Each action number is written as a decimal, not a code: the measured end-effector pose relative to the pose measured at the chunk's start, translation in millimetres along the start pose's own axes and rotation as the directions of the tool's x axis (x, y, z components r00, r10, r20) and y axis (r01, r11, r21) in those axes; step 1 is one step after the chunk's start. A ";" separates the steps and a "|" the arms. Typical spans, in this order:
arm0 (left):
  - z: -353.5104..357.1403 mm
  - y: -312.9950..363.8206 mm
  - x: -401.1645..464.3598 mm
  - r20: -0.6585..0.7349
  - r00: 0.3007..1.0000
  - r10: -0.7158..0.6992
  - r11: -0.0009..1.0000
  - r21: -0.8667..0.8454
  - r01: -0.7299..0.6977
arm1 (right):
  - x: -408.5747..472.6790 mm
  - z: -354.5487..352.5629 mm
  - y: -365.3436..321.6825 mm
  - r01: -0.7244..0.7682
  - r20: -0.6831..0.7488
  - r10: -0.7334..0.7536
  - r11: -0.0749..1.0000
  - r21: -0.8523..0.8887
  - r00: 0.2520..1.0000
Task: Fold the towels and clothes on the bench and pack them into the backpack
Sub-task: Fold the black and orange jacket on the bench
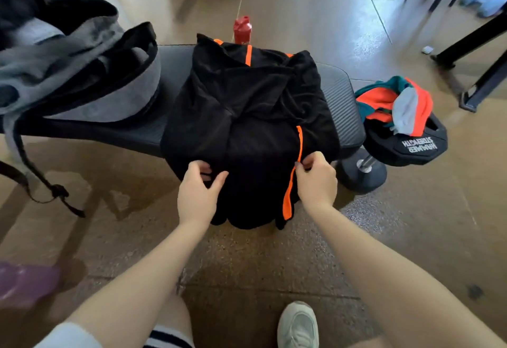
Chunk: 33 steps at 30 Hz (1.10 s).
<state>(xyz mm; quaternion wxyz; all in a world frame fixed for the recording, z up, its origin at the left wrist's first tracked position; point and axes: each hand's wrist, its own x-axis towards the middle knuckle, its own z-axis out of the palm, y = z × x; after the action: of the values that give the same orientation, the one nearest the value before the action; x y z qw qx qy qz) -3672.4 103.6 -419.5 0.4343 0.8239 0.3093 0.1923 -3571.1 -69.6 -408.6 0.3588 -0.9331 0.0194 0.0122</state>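
garment: black garment (255,117) with orange stripes lies across the tabletop (340,100), long axis toward the person, near end hanging over the edge
grip: left hand (199,191) and right hand (315,180) each pinch that end
backpack: grey backpack (82,73) open on the left

Both forearms bare, no sleeves, watch or jewellery seen. Left hand (198,196) and right hand (315,180): no gloves. One white low shoe (297,325) with thick sole. Left of the shoe, a white sock (167,338) banded with dark stripes.
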 end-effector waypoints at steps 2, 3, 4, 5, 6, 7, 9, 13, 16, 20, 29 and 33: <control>3.2 7.5 3.6 -0.074 0.996 -0.056 0.998 -0.019 0.055 | -1.7 1.8 -2.2 -0.006 -0.027 0.008 0.998 0.062 1.000; 3.4 9.9 5.2 -0.101 0.992 -0.073 0.997 -0.017 0.072 | -3.8 -1.5 -2.4 0.019 -0.040 -0.016 0.998 0.068 0.999; 2.9 11.2 6.3 -0.116 0.990 -0.080 0.997 -0.012 0.080 | -7.2 -7.2 -2.8 0.063 -0.065 -0.059 0.996 0.063 0.996; 1.9 11.7 6.6 -0.121 0.989 -0.080 0.997 -0.006 0.079 | -11.1 -13.1 -3.2 0.122 -0.103 -0.116 0.991 0.055 0.988; 0.5 11.3 6.3 -0.117 0.991 -0.071 0.997 -0.004 0.071 | -15.9 -18.9 -5.5 0.186 -0.140 -0.177 0.981 0.054 0.974; -1.0 10.7 5.7 -0.108 0.993 -0.052 0.999 -0.009 0.052 | -19.2 -21.8 -9.1 0.251 -0.160 -0.239 0.966 0.062 0.958; -4.4 9.1 2.7 -0.058 0.998 0.003 1.000 -0.025 -0.005 | -21.7 -17.7 -16.8 0.345 -0.082 -0.339 0.935 0.083 0.937; -12.0 -8.1 -7.2 0.003 1.000 0.001 0.994 -0.113 0.000 | -26.8 3.2 -0.4 0.388 0.204 -0.383 0.922 0.017 0.901; -12.9 -38.4 -5.6 -0.038 0.977 -0.209 0.955 -0.224 0.195 | -24.7 0.3 40.9 0.196 0.312 -0.180 0.980 -0.022 0.933; -5.3 -73.6 11.0 0.021 0.914 -0.404 0.835 -0.400 0.378 | -12.3 17.0 73.5 -0.201 0.294 0.176 0.978 0.056 0.940; 11.8 -109.2 41.1 0.424 0.857 -0.293 0.861 -0.274 0.429 | 23.4 65.1 81.8 -0.351 0.580 0.074 0.855 0.382 0.812; 17.3 -131.4 19.1 0.470 0.812 -0.346 0.855 -0.198 0.479 | 13.5 67.8 96.0 -0.367 0.623 0.129 0.890 0.270 0.771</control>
<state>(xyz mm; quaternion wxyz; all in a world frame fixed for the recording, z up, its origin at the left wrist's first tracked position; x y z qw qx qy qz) -3693.3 162.9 -537.7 0.6444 0.6792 0.3486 -0.0430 -3562.6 -95.7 -523.6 0.5139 -0.7844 0.0347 0.3454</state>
